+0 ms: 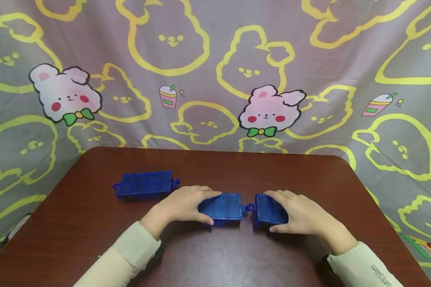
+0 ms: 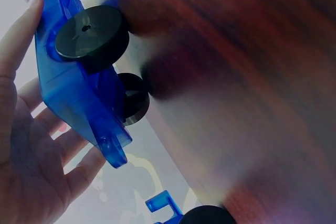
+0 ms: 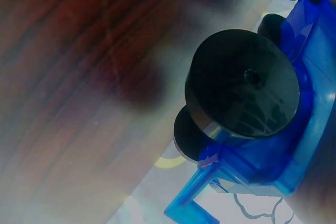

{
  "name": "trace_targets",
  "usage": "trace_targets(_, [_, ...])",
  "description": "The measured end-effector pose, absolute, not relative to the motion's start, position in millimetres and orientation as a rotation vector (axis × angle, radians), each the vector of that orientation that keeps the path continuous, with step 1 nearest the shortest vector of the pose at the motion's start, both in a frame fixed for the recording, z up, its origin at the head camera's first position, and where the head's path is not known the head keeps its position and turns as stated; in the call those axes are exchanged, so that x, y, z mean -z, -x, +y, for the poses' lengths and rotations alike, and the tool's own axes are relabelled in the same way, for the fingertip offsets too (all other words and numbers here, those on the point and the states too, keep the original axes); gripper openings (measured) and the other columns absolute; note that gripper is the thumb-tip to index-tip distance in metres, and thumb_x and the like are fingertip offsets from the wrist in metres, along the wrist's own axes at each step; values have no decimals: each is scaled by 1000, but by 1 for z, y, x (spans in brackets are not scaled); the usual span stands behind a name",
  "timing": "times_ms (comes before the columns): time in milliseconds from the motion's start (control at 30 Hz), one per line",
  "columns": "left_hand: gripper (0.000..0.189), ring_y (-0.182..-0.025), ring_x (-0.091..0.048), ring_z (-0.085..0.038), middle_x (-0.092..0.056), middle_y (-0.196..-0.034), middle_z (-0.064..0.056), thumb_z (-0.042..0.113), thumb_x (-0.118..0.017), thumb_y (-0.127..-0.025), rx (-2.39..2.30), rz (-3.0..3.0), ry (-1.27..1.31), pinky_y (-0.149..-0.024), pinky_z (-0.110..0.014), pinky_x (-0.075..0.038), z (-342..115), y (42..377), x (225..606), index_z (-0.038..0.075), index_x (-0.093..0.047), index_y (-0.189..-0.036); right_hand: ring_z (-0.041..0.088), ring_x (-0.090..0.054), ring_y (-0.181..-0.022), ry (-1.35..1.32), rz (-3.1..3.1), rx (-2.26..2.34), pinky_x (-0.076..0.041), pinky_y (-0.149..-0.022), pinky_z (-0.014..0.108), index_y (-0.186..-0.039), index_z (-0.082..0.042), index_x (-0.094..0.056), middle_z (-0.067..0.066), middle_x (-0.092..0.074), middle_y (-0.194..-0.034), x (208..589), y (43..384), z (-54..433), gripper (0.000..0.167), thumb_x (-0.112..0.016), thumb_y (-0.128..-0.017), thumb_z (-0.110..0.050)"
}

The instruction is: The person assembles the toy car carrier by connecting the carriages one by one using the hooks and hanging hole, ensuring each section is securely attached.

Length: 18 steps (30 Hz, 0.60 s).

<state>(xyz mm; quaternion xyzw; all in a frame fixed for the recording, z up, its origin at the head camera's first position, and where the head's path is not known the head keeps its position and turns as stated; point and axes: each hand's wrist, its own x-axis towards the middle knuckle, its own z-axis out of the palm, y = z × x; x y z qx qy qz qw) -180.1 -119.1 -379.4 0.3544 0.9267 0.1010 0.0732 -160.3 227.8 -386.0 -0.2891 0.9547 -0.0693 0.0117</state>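
In the head view my left hand [image 1: 186,203] grips the left end of a blue translucent toy wagon [image 1: 224,207], thumb on its near side and fingers on the far side. My right hand [image 1: 301,211] holds a second blue wagon [image 1: 269,209] to the right the same way. Between them a small coupling ring [image 1: 250,207] overlaps the first wagon's end piece; whether they are hooked is unclear. The left wrist view shows the held wagon's black wheels [image 2: 92,38] and end tab [image 2: 113,150]. In the right wrist view, a hook [image 3: 191,203] juts below a large wheel [image 3: 241,82].
A third blue wagon [image 1: 145,184], with a ring at its left end and a hook at its right, stands beyond my left hand. All are on a brown wooden table [image 1: 219,255]. A patterned curtain [image 1: 208,87] hangs behind the table's far edge.
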Motion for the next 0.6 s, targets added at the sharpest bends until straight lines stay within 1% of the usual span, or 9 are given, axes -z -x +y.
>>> trace_targets(233, [86, -127, -59, -23, -58, -142, -4, 64, -73, -78, -296, 2778, -1059, -101, -46, -51, -118, 179, 379, 23, -48, -149, 25, -62, -113, 895, 2959, 221, -56, -87, 50, -145, -17, -47, 7, -62, -132, 389, 164, 226, 94, -80, -70, -63])
trace_targets(600, [86, -127, -59, -23, -58, -142, -4, 63, -74, -78, -285, 2782, -1060, -100, -45, -51, -117, 179, 378, 23, -48, -149, 25, -62, -111, 902, 2945, 214, -56, -86, 50, -145, -16, -47, 9, -62, -132, 390, 168, 226, 94, -78, -71, -65])
